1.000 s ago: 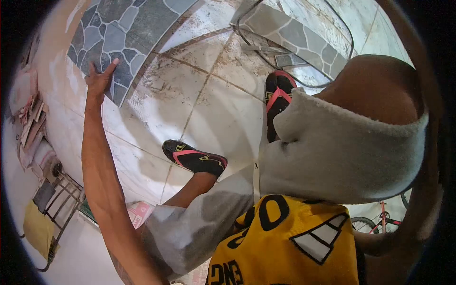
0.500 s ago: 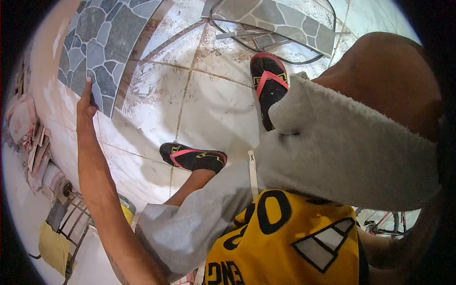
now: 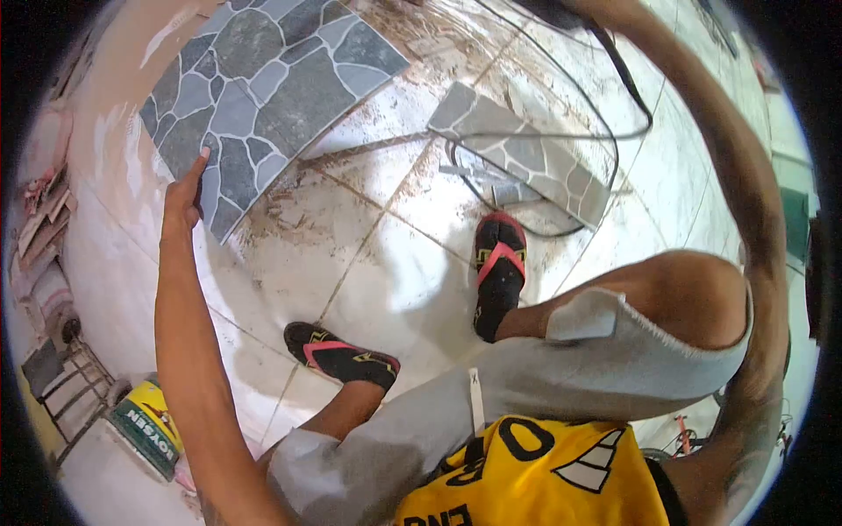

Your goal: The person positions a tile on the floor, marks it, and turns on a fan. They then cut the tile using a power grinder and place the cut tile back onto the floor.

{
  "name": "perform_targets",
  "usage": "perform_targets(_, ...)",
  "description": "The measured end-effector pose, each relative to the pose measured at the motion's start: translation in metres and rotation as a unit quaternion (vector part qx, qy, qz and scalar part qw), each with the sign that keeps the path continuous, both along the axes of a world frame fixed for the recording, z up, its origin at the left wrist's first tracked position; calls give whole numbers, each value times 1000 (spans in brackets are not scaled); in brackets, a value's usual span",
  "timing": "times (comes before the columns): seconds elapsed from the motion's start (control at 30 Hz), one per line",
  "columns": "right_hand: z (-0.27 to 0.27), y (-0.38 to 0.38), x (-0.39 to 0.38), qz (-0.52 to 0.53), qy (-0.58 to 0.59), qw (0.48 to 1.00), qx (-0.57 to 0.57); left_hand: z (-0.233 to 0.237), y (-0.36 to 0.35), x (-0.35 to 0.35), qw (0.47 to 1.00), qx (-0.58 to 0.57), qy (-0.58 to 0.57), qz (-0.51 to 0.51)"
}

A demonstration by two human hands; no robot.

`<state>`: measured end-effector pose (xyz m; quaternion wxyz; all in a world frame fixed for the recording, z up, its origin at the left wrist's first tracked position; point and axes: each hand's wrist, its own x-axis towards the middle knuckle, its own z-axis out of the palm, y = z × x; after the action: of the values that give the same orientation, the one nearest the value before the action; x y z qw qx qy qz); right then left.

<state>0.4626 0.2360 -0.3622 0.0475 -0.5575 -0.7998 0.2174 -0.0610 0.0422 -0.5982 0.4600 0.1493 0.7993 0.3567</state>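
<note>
My left hand (image 3: 186, 195) grips the near left edge of a large grey stone-pattern tile (image 3: 303, 101), thumb on top and the other fingers hidden beneath. My right arm reaches up along the right side to the top edge of the view. There my right hand (image 3: 596, 10), mostly cut off, is at a dark corded tool (image 3: 553, 12) whose exact kind I cannot make out. A thick black cord (image 3: 624, 74) runs down from it and loops over the floor. Below lies a narrower strip of stone-pattern tile (image 3: 526, 145), with a small metal piece (image 3: 504, 191) partly under it.
Dusty white floor tiles (image 3: 351, 254) spread around my feet in black-and-pink flip-flops (image 3: 502, 272). A paint bucket (image 3: 149, 430) stands at the lower left, near a metal rack (image 3: 79, 386) and broken tile pieces (image 3: 44, 223). Part of a bicycle (image 3: 684, 438) shows at the lower right.
My right arm has come up from the lower right to the top with the dark corded tool. The view has shifted, showing more of the large tile; my left hand still holds it.
</note>
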Motion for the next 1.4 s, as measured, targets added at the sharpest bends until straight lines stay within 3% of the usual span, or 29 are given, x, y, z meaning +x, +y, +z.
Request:
perform_targets(0.07, -53, 5, 43, 96, 65, 991, 59, 8, -4, 11, 1000, 19, -7, 6)
perform_targets(0.13, -59, -11, 66, 22, 16, 998, -47, 10, -5, 11, 1000, 20, -4, 7)
perform_targets(0.33, -133, -49, 108, -104, 98, 985, -99, 16, -6, 19, 999, 13, 48, 8)
perform_targets(0.6, -200, -60, 145, -184, 68, 980, -44, 25, -6, 30, 998, 31, 52, 17)
perform_targets(0.8, -234, -63, 153, -178, 50, 983, -10, 29, -7, 31, 997, 38, 55, 24)
perform_targets(1.2, -252, -66, 140, -149, 65, 986, 43, 29, -6, 33, 998, 30, 40, 26)
perform_targets(1.4, -250, -66, 136, -153, 33, 987, 23, 29, -7, 37, 995, 90, 41, 31)
